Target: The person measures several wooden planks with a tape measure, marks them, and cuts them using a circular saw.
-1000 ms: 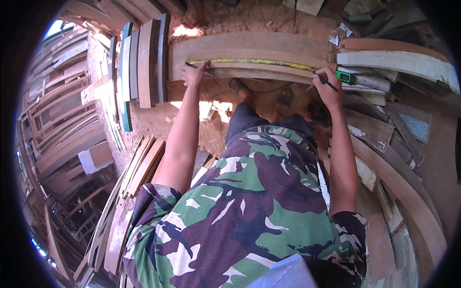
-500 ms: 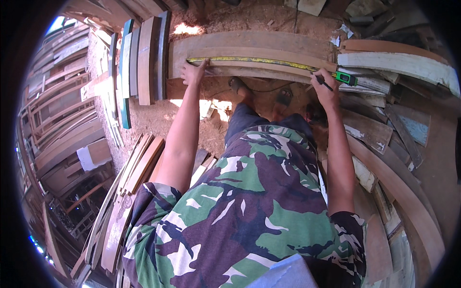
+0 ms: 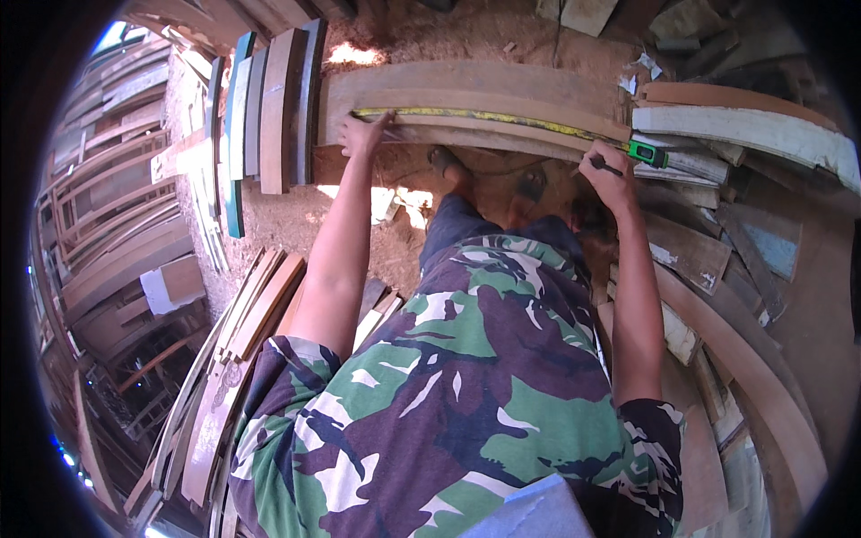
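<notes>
Boards (image 3: 502, 79): lie left to right, far side.
Yellow tape (image 3: 466, 114): stretches along them from a green case (image 3: 647, 154) at right.
Left hand (image 3: 360, 136): fingers spread at the tape's left end.
Right hand (image 3: 613, 184): now slightly nearer, tape still extended; fingers curl around a dark pen (image 3: 610, 168).

The black pen (image 3: 608, 167) is partly covered by the right hand (image 3: 614, 186), and its tip cannot be made out. The graduations on the yellow tape blade (image 3: 484, 116) are too small to be read. The camouflage shirt (image 3: 448, 394), by which the dark trousers (image 3: 456, 222) are largely hidden, is cut off by the lower edge.
</notes>
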`<state>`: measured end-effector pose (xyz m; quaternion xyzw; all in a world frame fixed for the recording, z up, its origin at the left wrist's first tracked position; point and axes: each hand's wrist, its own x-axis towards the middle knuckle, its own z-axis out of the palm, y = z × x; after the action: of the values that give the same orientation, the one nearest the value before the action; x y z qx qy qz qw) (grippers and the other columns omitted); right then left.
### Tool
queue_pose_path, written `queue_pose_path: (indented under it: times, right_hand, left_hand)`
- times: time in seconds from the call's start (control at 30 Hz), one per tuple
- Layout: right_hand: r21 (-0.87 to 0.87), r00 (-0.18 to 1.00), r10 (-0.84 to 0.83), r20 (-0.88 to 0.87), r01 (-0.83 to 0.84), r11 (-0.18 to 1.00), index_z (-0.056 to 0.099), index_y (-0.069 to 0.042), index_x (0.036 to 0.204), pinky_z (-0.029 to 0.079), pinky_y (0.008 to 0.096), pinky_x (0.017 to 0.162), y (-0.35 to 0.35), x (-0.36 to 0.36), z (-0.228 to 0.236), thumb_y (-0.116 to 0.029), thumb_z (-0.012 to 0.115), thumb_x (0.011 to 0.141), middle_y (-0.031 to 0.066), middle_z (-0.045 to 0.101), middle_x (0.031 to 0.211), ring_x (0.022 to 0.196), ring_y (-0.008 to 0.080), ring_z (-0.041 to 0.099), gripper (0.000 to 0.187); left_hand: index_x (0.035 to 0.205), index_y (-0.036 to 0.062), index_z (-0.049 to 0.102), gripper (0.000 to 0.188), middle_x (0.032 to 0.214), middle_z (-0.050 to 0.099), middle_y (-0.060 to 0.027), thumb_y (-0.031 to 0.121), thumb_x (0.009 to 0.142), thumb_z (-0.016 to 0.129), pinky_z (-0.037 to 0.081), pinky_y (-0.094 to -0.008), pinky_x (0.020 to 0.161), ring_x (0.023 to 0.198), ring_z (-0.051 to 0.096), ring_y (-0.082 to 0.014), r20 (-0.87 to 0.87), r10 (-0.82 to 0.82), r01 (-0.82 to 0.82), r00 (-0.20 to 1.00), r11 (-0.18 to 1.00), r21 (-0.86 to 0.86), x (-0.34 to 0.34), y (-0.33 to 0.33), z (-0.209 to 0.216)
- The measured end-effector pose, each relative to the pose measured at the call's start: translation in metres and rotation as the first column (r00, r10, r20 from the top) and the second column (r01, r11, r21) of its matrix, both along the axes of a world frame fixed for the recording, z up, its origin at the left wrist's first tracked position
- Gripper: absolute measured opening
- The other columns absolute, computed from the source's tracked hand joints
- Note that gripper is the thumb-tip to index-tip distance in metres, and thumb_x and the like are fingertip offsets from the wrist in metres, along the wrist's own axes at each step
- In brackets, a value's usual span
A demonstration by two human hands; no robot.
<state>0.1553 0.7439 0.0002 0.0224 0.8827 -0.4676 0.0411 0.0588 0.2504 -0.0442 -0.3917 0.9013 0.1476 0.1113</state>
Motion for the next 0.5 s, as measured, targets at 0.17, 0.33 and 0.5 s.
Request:
queue_pose_path:
  times: [0.17,0.33,0.5]
  right_hand:
    - [0.190,0.853,-0.228,-0.469,0.349,0.918,0.072,-0.004,0.111,0.052,0.0400,0.091,0.040,0.000,0.021,-0.020,0.072,0.097,0.0149,0.072,0.104,0.102,0.0325,0.068,0.021]
    - [0.057,0.918,-0.374,-0.129,0.383,0.922,0.060,-0.005,0.138,0.046,0.0423,0.108,0.079,-0.009,0.000,-0.042,0.086,0.087,0.0173,0.061,0.134,0.126,0.0333,0.058,0.068]
    - [0.062,0.944,-0.328,0.038,0.326,0.944,0.062,-0.006,0.138,0.043,0.0376,0.112,0.091,-0.005,-0.014,-0.029,0.086,0.087,0.0125,0.061,0.138,0.128,0.0257,0.057,0.061]
  left_hand:
    - [0.150,0.0033,0.044,0.107,0.149,0.053,-0.0224,0.055,0.070,0.092,0.036,-0.0588,0.117,0.142,0.046,-0.0423,-0.140,-0.002,0.027,0.990,0.985,0.173,-0.006,-0.033,-0.019]
    - [0.142,0.0044,0.056,0.077,0.132,0.070,-0.0198,0.047,0.084,0.082,0.051,-0.0450,0.105,0.123,0.066,-0.0365,-0.266,-0.007,0.088,0.964,0.952,0.293,-0.013,-0.116,-0.084]
    - [0.127,0.0130,0.071,0.044,0.128,0.073,-0.0175,0.039,0.092,0.069,0.052,-0.0446,0.104,0.121,0.068,-0.0343,-0.224,0.103,-0.037,0.969,0.958,0.283,-0.008,-0.102,-0.083]
